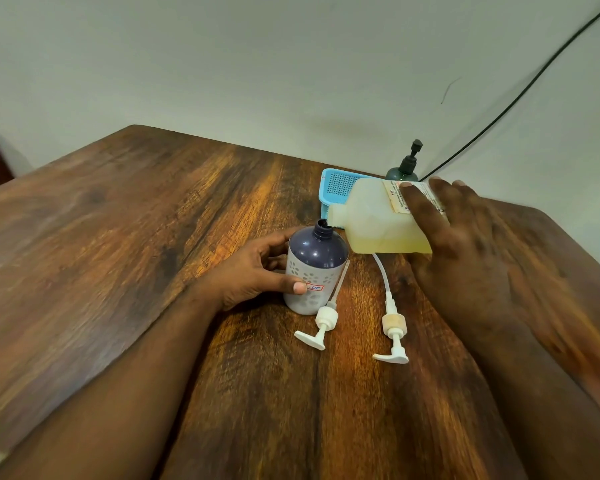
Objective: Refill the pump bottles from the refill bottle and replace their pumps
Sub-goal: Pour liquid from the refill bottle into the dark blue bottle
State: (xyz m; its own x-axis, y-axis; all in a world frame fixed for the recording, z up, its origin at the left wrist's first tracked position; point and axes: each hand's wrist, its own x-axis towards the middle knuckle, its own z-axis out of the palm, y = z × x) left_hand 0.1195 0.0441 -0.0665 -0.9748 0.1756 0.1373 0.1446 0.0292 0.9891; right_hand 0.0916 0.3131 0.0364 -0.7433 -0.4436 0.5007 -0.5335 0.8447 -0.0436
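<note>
A dark purple pump bottle [316, 268] with a pale flowered sleeve stands upright and uncapped in the middle of the wooden table [125, 216]. My left hand [257, 271] wraps around its left side. My right hand [465, 244] holds the translucent refill bottle [374, 220] tipped on its side, yellowish liquid pooled low, its spout right over the purple bottle's open neck. Two white pumps lie flat on the table: one [321, 322] beside the purple bottle, the other [392, 327] to its right with a long curved tube.
A blue perforated basket [336, 188] sits behind the refill bottle. A dark green pump bottle [404, 169] with its pump on stands at the table's back edge by the wall. A black cable [520, 95] runs along the wall.
</note>
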